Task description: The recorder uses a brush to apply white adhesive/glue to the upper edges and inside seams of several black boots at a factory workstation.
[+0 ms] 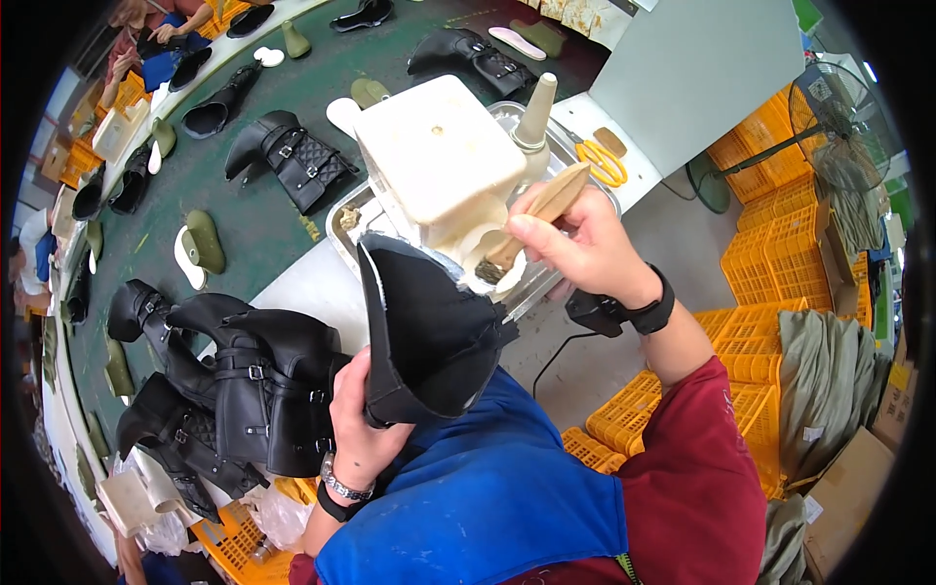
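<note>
While the left hand (366, 421) curls its fingers against a black boot (427, 327) near the blue apron (478, 502), the right hand (593, 244) pinches a wooden brush (554, 198), bristles (489, 271) seemingly inside a white cup (514, 279) just beyond.

Head view, left of a worn fisheye pair: looks down and forward from above the blue apron (478, 487), left hand (363, 419) and right hand (585, 244) close, near mid-frame. Wide reach; green table (258, 232) curves at left, orange crates (770, 255) farther off at right.
</note>
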Motion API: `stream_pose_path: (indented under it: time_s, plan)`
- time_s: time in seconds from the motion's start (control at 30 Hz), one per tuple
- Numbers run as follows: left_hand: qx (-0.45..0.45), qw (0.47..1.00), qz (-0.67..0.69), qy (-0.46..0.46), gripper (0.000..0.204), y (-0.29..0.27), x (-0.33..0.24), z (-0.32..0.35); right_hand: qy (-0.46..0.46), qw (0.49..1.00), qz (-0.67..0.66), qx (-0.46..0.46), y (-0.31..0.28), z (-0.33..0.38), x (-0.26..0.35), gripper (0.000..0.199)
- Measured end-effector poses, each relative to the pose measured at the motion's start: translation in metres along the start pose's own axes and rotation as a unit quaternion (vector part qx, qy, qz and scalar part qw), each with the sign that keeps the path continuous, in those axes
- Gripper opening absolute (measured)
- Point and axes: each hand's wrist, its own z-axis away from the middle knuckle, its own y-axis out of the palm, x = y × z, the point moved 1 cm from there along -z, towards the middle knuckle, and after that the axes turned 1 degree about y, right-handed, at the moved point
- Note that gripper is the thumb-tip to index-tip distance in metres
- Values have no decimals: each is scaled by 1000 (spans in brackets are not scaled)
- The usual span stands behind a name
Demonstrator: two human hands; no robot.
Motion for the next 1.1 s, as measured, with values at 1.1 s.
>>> stream_pose_path:
  time_s: [1.1]
  plan:
    - [-110,933,-251,232,63,-48,-28,-19,-266,936,26,-228,58,-15,24,7]
